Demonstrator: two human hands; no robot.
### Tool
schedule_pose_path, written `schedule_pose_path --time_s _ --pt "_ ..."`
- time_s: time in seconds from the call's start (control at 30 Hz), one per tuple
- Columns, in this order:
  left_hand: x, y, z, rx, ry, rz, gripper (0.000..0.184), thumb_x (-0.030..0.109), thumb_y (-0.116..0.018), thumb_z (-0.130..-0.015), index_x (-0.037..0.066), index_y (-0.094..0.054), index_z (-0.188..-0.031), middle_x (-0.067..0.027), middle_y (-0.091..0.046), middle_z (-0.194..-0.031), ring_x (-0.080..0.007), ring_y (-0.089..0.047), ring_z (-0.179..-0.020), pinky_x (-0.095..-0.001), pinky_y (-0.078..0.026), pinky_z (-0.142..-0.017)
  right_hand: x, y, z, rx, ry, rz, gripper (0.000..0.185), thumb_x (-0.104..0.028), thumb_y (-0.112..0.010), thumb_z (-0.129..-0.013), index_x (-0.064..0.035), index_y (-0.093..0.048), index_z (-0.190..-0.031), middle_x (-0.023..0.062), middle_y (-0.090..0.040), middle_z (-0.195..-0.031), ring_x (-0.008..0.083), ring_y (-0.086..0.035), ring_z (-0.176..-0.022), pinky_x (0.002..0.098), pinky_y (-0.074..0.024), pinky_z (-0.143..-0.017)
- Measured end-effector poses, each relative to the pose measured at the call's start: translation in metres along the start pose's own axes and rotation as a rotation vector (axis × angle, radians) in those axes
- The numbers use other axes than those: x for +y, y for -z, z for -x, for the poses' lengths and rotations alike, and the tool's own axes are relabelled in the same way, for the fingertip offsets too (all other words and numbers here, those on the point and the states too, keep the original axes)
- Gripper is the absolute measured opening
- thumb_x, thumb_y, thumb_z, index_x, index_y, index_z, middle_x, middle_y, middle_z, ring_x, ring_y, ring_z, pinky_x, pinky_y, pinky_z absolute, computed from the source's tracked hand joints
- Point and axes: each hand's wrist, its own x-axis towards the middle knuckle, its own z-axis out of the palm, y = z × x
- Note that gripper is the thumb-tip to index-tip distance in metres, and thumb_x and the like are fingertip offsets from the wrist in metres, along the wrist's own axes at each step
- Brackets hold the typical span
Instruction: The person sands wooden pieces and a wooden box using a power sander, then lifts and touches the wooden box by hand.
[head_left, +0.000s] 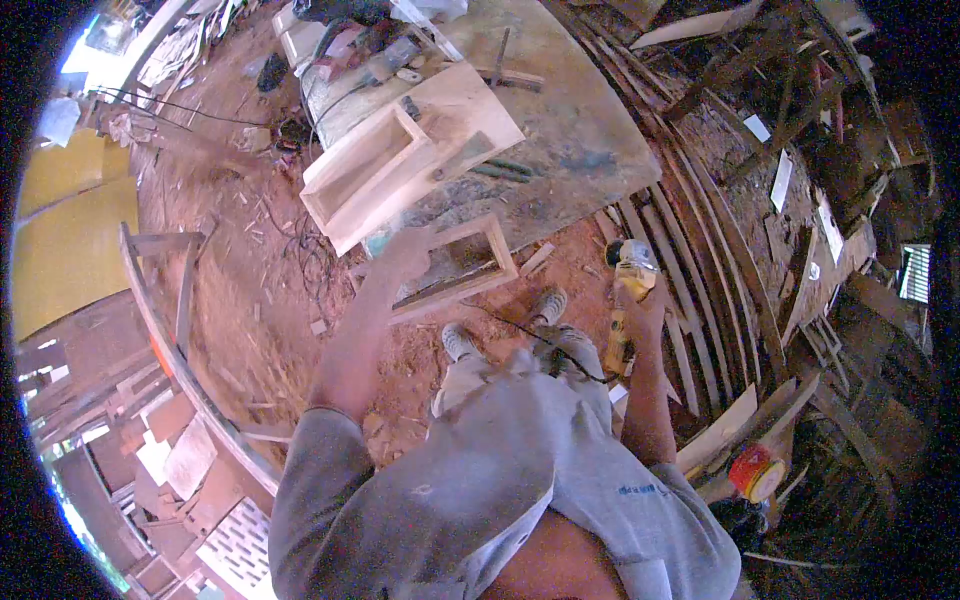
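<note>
the yellow power tool (618, 345) is in the right hand (637, 288), its silvery metal head just ahead of the fingers and its yellow body running back below them toward the wearer's leg. that hand is closed around the tool. from the tool's rear end a dark cord (548, 332) curves leftward across the front of the legs.

well to the left of that hand, the open wooden frame (503, 250) sits low, ahead of the shoes (459, 342). the left hand (410, 250) is over its upper left part, arm stretched forward. the hand is blurred, so i cannot tell whether it grips the wood or only rests there.

just ahead of the left hand, a pale wooden box (345, 222) lies with its open side up, beside a flat board (485, 100). both are on the broad, dusty work surface (600, 150), which has a heap of mixed items (375, 45) at its far end.

to the right of the right hand, long timber strips (735, 290) run in curving rows, and a red roll-shaped object (757, 473) is behind it, to the right. far out to the left of the left hand stand yellow panels (75, 245), past reddish ground (230, 320) scattered with wood scraps.
</note>
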Motion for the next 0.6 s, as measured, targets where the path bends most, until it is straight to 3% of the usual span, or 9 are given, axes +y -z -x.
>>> schedule_pose_path --time_s 0.03,0.13,0.23,0.33,0.43,0.53,0.6 --pt "-0.017 -0.018 -0.017 0.009 -0.03 0.005 0.057 0.003 -0.063 -0.081 0.004 -0.057 -0.137 -0.0238 -0.072 -0.114 -0.0427 -0.07 -0.105 -0.0517 -0.058 -0.09 0.015 0.001 -0.003 0.031 -0.057 0.145 0.048 -0.024 -0.077 -0.091 -0.0002 -0.06 -0.13 0.0122 -0.072 -0.114 0.0224 -0.071 -0.097 0.0376 -0.057 -0.082" --pt "-0.029 -0.039 -0.037 0.048 -0.092 -0.063 0.047 0.001 -0.062 -0.081 0.003 -0.061 -0.128 -0.0239 -0.072 -0.11 -0.0425 -0.07 -0.106 -0.0509 -0.057 -0.091 0.051 0.004 -0.007 0.116 -0.144 0.444 0.055 -0.033 -0.08 -0.089 0.0007 -0.062 -0.128 0.0155 -0.074 -0.112 0.0241 -0.072 -0.1 0.0388 -0.0571 -0.085" --pt "-0.034 -0.062 -0.033 0.224 -0.036 -0.009 0.044 0.009 -0.066 -0.085 0.004 -0.061 -0.128 -0.0223 -0.071 -0.115 -0.0422 -0.068 -0.109 -0.0518 -0.055 -0.095 0.042 -0.003 0.007 0.127 -0.106 0.419 0.059 -0.039 -0.081 -0.087 0.0008 -0.064 -0.127 0.0174 -0.074 -0.112 0.0263 -0.073 -0.101 0.0398 -0.057 -0.087" --pt "0.016 -0.05 0.015 0.889 -0.069 -0.033 0.041 0.021 -0.07 -0.089 0.006 -0.061 -0.126 -0.0197 -0.069 -0.121 -0.0397 -0.067 -0.113 -0.0514 -0.053 -0.099 0.008 -0.008 0.016 0.093 -0.154 0.327 0.059 -0.039 -0.082 -0.087 0.0003 -0.064 -0.127 0.0172 -0.074 -0.113 0.0273 -0.073 -0.101 0.0399 -0.057 -0.087" --pt "0.043 -0.081 0.057 0.717 -0.03 -0.071 0.04 0.035 -0.066 -0.095 0.006 -0.061 -0.123 -0.0179 -0.066 -0.127 -0.0363 -0.066 -0.116 -0.05 -0.05 -0.102 -0.003 -0.016 0.027 0.099 -0.147 0.297 0.056 -0.038 -0.081 -0.088 0.0005 -0.064 -0.125 0.0161 -0.073 -0.113 0.0258 -0.072 -0.1 0.0392 -0.0568 -0.086" --pt "0.034 -0.107 0.061 0.201 0.164 -0.001 0.041 0.04 -0.061 -0.099 0.005 -0.062 -0.119 -0.0181 -0.069 -0.118 -0.0341 -0.068 -0.112 -0.0498 -0.053 -0.096 0.007 -0.026 0.03 0.064 -0.109 0.229 0.051 -0.035 -0.079 -0.09 -0.0001 -0.064 -0.124 0.0127 -0.073 -0.111 0.0222 -0.071 -0.096 0.0378 -0.0567 -0.084" --pt "0.033 -0.1 0.063 0.163 0.112 -0.041 0.045 0.045 -0.057 -0.101 0.003 -0.061 -0.117 -0.0189 -0.07 -0.111 -0.0341 -0.069 -0.108 -0.0509 -0.055 -0.092 0.043 -0.032 0.016 0.041 0.027 0.159 0.047 -0.032 -0.078 -0.093 -0.0009 -0.065 -0.124 0.0097 -0.072 -0.109 0.0186 -0.069 -0.093 0.0359 -0.057 -0.08"
